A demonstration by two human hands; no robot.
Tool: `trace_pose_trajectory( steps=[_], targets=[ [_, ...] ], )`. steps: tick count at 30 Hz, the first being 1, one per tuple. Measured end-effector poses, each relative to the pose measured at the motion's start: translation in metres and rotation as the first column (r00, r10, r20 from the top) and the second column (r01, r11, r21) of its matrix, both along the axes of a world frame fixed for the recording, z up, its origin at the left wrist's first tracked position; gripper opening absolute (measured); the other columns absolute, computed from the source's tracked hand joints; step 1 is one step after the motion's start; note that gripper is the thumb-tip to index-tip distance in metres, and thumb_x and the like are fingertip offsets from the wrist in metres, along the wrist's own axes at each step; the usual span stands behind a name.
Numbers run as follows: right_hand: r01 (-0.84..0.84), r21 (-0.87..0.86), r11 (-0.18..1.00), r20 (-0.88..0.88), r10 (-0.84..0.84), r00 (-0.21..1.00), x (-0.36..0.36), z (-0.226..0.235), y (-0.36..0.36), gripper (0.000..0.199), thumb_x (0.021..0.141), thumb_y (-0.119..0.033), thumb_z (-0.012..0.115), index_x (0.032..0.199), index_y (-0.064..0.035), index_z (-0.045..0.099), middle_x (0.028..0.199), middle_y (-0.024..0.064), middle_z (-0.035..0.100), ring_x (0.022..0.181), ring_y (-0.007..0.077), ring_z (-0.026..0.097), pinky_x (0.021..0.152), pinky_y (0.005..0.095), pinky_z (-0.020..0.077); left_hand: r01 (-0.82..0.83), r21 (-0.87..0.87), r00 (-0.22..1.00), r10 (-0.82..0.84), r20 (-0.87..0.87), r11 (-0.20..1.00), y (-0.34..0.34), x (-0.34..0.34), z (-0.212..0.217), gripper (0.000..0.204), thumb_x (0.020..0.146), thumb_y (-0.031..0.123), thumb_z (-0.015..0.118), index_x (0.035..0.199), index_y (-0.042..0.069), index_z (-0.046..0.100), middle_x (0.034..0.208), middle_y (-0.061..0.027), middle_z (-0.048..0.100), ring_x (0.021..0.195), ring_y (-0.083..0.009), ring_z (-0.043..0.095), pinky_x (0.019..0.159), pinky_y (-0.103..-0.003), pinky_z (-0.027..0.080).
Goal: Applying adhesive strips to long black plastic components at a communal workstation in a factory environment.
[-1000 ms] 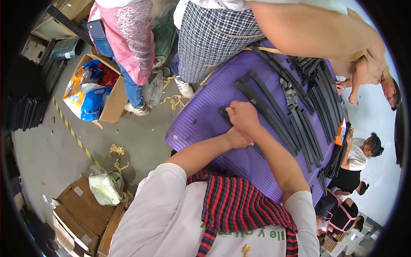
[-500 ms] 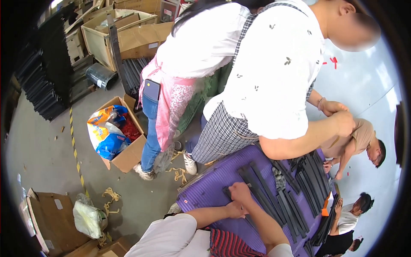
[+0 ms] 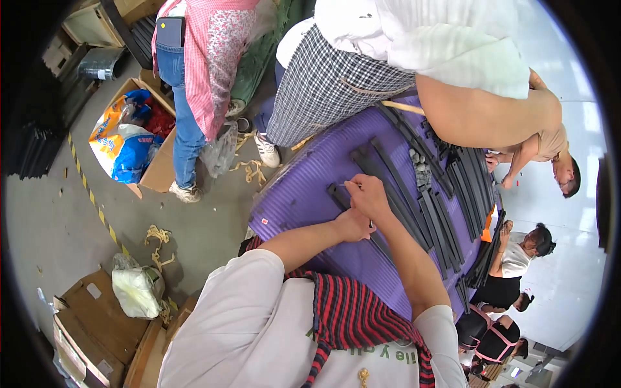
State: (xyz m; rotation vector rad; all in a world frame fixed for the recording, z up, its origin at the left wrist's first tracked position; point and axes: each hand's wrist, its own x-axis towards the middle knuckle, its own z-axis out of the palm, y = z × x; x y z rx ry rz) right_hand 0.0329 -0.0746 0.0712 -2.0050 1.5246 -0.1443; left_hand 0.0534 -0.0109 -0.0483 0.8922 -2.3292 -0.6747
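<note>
My left hand (image 3: 354,225) is closed around a long black strip (image 3: 337,195) that lies slanting over the purple ribbed table cover (image 3: 291,213). One end of the strip juts out beyond my hands, and its other part runs back beneath my wrists. Just beyond the left hand, my right hand (image 3: 370,196) is closed in a pinch near that far end. A small thin thing shows at its fingertips, too small to name. More black strips (image 3: 394,200) lie side by side to the right of my hands.
Small grey pieces (image 3: 420,169) lie among the strips. Across the table stands a person in a checked apron (image 3: 330,84), close to the work. Other people work along the right side. An open carton (image 3: 162,169) with bags sits on the floor at left.
My view has tipped down, so the table and my hands appear higher. My hands stay at the same strip. The person opposite has leaned in, and their hands no longer show.
</note>
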Motion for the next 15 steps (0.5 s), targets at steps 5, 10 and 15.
trace_pose_trajectory(
  steps=[5, 10, 15],
  targets=[
    [-0.004, 0.065, 0.998, -0.055, 0.007, 0.998, 0.006, -0.004, 0.007, 0.023, 0.077, -0.017, 0.056, 0.07, 0.0043, 0.06, 0.049, 0.0123, 0.056, 0.046, 0.0186, 0.057, 0.048, 0.0308, 0.0432, -0.042, 0.061, 0.999, 0.042, -0.005, 0.997, 0.013, -0.004, -0.006, 0.035, 0.078, 0.036, 0.057, 0.103, 0.012, 0.059, 0.096, -0.0108, 0.06, 0.1, -0.0283, 0.053, 0.087, -0.044, 0.038],
    [-0.018, 0.098, 0.995, -0.16, 0.033, 0.986, 0.004, -0.013, 0.004, 0.022, 0.076, -0.019, 0.057, 0.073, 0.0021, 0.063, 0.069, 0.0205, 0.061, 0.069, 0.0355, 0.06, 0.065, 0.0418, 0.0459, 0.112, 0.154, 0.994, -0.114, 0.003, 0.982, 0.007, -0.003, -0.004, 0.043, 0.075, 0.029, 0.06, 0.109, 0.005, 0.052, 0.112, -0.0166, 0.052, 0.109, -0.0336, 0.044, 0.095, -0.042, 0.032],
    [-0.105, 0.046, 0.993, -0.229, 0.113, 0.967, 0.012, -0.021, 0.008, 0.022, 0.076, -0.02, 0.055, 0.073, 0.0011, 0.062, 0.073, 0.0215, 0.06, 0.072, 0.0371, 0.059, 0.067, 0.0441, 0.0453, 0.04, 0.24, 0.992, -0.008, -0.129, 0.97, 0.006, -0.021, -0.03, 0.035, 0.074, 0.026, 0.058, 0.102, 0.005, 0.055, 0.107, -0.0146, 0.055, 0.105, -0.0322, 0.048, 0.09, -0.042, 0.036]
  ],
)
